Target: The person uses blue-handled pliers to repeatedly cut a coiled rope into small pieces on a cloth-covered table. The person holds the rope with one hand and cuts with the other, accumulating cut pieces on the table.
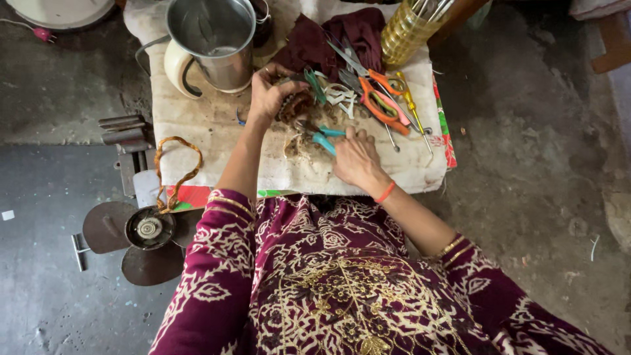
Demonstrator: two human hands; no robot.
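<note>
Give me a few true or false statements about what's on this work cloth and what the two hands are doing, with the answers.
1. The left hand holds a brown wound coil. True.
2. The right hand rests on teal-handled pliers. True.
3. The steel jug lies tipped on the floor. False: it stands upright on the white cloth.
4. The orange-handled scissors are in the left hand. False: they lie on the cloth, unheld.
5. A fan rotor with blades lies on the floor. True.

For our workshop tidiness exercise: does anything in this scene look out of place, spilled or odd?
Brown crumbs and debris lie scattered over the pale cloth between the hands. A fan blade assembly lies on the floor beside the table.
</note>
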